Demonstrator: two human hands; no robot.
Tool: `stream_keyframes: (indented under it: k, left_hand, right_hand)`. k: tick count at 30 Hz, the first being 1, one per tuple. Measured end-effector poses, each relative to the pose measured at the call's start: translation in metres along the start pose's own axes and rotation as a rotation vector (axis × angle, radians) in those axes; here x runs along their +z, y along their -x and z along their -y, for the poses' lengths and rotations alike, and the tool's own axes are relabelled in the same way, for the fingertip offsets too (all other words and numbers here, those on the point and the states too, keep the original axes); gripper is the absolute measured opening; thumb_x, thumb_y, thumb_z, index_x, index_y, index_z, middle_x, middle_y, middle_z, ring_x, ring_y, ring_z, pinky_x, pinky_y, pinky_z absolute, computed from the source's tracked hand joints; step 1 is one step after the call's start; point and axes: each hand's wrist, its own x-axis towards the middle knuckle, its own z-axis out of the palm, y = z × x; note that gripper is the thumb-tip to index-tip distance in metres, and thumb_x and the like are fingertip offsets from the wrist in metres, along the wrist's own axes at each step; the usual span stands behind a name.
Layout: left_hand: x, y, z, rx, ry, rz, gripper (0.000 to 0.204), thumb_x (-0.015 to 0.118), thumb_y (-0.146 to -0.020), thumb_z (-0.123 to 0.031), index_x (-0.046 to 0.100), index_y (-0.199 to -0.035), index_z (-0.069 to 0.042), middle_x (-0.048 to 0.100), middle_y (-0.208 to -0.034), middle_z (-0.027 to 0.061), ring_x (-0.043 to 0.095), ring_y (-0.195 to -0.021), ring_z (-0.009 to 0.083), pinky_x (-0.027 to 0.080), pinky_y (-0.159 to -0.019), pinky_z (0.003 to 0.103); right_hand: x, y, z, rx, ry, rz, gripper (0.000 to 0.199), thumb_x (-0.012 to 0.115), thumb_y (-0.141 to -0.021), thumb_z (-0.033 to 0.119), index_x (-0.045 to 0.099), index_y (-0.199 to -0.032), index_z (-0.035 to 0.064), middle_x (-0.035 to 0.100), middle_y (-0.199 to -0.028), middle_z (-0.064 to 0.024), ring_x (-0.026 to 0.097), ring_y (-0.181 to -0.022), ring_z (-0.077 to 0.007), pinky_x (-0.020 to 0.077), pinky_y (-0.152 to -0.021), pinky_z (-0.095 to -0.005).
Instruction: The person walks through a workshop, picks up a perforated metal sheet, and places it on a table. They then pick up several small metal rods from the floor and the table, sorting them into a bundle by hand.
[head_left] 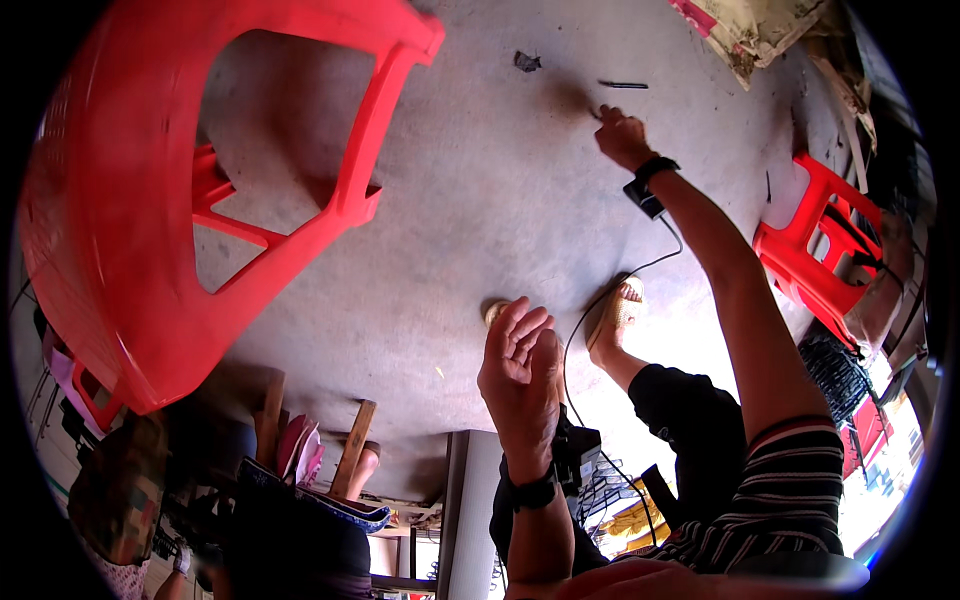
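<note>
My right hand [626,138] reaches far out over the grey floor [450,200], fingers bent together at the tips. Whatever they may pinch is too small to make out. Just beyond those fingertips lies a thin dark stick-like piece [623,85]. A crumpled dark scrap [527,62] rests farther left on the floor. My left hand [522,380] is raised in front of my body, palm turned up and inward, fingers loosely curled and apart, with nothing seen in it. Both wrists wear black bands, and a cable [640,268] runs down from the small black box at my right wrist.
A large red plastic stool [140,200] fills the left side. Another red stool [815,245] stands at the right. My sandalled foot [622,310] is below my right arm. A seated person [290,530] is at lower left, near wooden legs [352,445] and a grey post [468,510].
</note>
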Motion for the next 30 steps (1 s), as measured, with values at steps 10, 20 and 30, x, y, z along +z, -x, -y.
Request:
stream_keyframes:
  k: [10,20,30]
  left_hand:
    - [-0.002,-0.005,-0.003,-0.037,-0.005,0.008,0.034,0.057,-0.081,-0.008,0.046,-0.111,0.004,0.057,-0.097,0.0136,0.055,-0.091,0.0181,0.042,-0.081,0.028]
    - [0.006,0.001,-0.011,-0.013,0.016,0.067,0.038,0.057,-0.081,-0.006,0.044,-0.115,0.001,0.054,-0.106,0.0152,0.052,-0.1,0.0195,0.041,-0.085,0.028]
    - [-0.027,0.077,-0.034,-0.018,0.251,0.335,0.05,0.043,-0.088,-0.037,0.036,-0.123,-0.002,0.051,-0.113,0.0126,0.052,-0.103,0.0209,0.046,-0.08,0.033]
  right_hand:
    - [-0.014,-0.027,-0.03,0.207,0.056,0.047,0.016,0.04,-0.08,0.008,0.049,-0.093,0.0059,0.057,-0.083,-0.017,0.059,-0.075,-0.0344,0.0474,-0.063,-0.0443]
    - [-0.049,0.006,0.026,-0.019,-0.522,0.114,0.016,0.056,-0.072,0.014,0.055,-0.06,0.0043,0.058,-0.067,-0.0141,0.06,-0.066,-0.0264,0.0492,-0.06,-0.0421]
    - [-0.396,0.133,0.178,-0.168,-1.267,0.84,0.019,0.062,-0.076,0.016,0.055,-0.087,0.0012,0.06,-0.072,-0.0034,0.059,-0.063,-0.011,0.0472,-0.054,-0.024]
